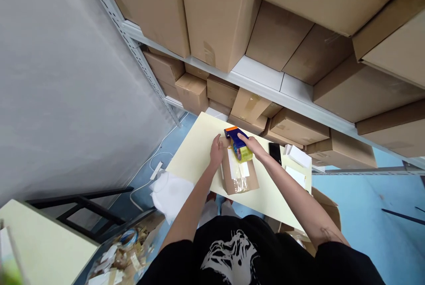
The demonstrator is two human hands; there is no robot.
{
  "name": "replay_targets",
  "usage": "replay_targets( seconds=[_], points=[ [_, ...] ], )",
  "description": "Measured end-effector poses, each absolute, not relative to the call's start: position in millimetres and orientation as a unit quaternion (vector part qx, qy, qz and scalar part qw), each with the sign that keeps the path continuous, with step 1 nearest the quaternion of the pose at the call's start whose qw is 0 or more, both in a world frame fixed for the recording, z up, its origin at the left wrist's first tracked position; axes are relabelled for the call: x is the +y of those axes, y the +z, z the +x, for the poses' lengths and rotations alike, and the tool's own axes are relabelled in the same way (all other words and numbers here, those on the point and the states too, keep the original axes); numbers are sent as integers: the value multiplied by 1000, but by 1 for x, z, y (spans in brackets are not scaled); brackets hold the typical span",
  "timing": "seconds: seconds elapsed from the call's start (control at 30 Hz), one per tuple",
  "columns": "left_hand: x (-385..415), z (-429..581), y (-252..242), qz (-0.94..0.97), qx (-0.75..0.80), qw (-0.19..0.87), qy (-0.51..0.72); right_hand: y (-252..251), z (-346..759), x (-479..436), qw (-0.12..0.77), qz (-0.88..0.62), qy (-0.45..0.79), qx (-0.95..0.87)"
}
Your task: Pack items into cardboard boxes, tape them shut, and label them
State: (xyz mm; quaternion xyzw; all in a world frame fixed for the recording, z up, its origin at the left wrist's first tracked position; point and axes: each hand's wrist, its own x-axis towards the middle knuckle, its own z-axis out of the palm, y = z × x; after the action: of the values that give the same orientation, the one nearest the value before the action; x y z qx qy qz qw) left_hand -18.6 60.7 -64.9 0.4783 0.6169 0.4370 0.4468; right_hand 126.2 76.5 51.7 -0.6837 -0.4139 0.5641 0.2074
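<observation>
A small cardboard box [250,182] lies on the pale yellow table, with a white label [233,164] and shiny clear tape [239,183] on its upper face. My right hand [251,143] is closed around a blue tape dispenser [235,136] with an orange edge, which carries a yellowish tape roll [245,154]. The dispenser is over the far part of the box. At the box's far left corner, my left hand [217,150] holds its side, fingers bent and partly hidden.
Right of the box, a black phone [275,153] and white paper stacks [299,156] lie on the table [191,152]. Shelves [262,75] full of cardboard boxes rise beyond. White wrapping [169,192] hangs by the left edge; a bin of scraps [126,254] stands lower left.
</observation>
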Motion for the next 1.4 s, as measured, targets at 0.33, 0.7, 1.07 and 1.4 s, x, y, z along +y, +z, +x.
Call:
replay_targets(
  seconds=[0.33,0.7,1.07,1.4],
  points=[
    [59,-2,-60,446,687,419,392,52,138,23,134,-747,430,-490],
    [54,26,-56,487,705,419,300,61,155,-85,152,-752,458,-450],
    [56,32,-54,489,711,406,300,49,162,-203,136,-767,447,-440],
    [58,33,-63,505,674,407,353,1,168,-242,134,-790,420,-426]
  ],
)
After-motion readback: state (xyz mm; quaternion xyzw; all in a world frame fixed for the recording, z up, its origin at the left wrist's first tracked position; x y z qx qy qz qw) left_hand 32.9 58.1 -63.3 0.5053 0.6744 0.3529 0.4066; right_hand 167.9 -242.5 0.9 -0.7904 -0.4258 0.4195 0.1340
